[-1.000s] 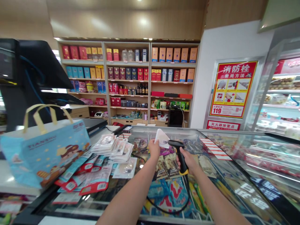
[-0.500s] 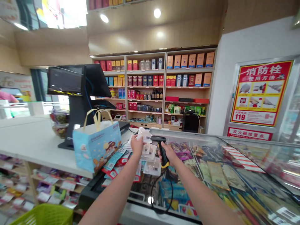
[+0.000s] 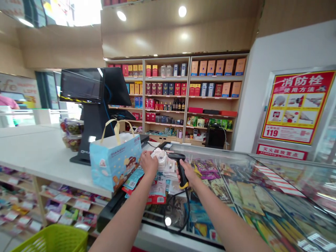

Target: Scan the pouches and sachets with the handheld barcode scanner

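Note:
My left hand [image 3: 149, 163] is closed on a small white, clear plastic packet [image 3: 159, 154] with a printed label. Similar pale packets [image 3: 170, 168] lie just beneath and to the right of it. In my right hand [image 3: 189, 174] is a black and yellow barcode scanner [image 3: 183, 175], gripped by its handle, its head pointing left toward the packet. From the handle a black cable [image 3: 188, 213] loops down over the glass. Red packets [image 3: 159, 192] and teal packets [image 3: 133, 178] are piled under and around my left hand.
A light blue shopping bag [image 3: 102, 171] with yellow handles stands left of the pile. Behind it is a checkout screen [image 3: 81, 85] on the white counter [image 3: 34, 143]. The glass display case [image 3: 252, 185] holds bagged goods. A green basket [image 3: 56, 239] sits low at left.
My left hand has lowered slightly and moved left with a white packet, over the pile. The scanner stays raised in my right hand. The view has shifted slightly left.

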The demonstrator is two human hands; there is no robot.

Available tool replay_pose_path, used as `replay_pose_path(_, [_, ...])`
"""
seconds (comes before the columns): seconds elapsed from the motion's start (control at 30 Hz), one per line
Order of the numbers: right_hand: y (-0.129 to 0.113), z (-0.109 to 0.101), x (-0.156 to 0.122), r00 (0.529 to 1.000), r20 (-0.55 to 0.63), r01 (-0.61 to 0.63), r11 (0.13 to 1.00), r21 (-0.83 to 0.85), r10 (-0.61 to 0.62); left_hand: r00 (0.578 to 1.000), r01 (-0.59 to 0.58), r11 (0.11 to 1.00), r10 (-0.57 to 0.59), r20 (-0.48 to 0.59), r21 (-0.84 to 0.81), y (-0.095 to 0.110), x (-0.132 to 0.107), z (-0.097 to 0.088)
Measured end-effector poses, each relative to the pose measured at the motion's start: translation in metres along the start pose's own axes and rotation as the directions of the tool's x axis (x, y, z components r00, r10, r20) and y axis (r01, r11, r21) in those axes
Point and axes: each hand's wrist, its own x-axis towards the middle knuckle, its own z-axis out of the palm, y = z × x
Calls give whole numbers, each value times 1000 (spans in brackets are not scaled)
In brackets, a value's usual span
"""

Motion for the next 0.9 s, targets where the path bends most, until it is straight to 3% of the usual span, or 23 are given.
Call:
replay_pose_path(0.17, [4, -33, -11, 998, -49, -47, 998, 40, 49, 993, -114, 992, 112, -46, -52, 9, -19, -3])
replay_pose_path(0.2, [5, -40, -13, 996, -58, -59, 997, 51, 62, 988, -155, 986, 155, 6, -65, 10, -27, -3])
replay_pose_path(0.27, [9, -53, -17, 995, -69, -74, 994, 77, 79, 952, -211, 975, 220, 213, -65, 12, -45, -6])
replay_pose_path(0.37, [14, -70, -29, 993, -81, -76, 993, 88, 83, 820, -264, 963, 196, 538, 51, 10, -75, -13])
replay_pose_path(0.43, [16, -82, -43, 991, -98, -88, 993, 83, 96, 766, -312, 938, 154, 625, 151, 10, -93, -19])
replay_pose_path(0.5, [18, -94, -57, 985, -110, -123, 989, 87, 132, 756, -346, 912, 133, 640, 219, 13, -106, -24])
replay_pose_path(0.7, [19, -120, -84, 980, -87, -155, 957, 246, 181, 796, -327, 881, 61, 602, 343, 38, -123, -22])
replay_pose_path(0.9, [21, -115, -80, 987, -42, -148, 971, 185, 158, 773, -121, 918, -152, 616, 379, 39, -122, -12])
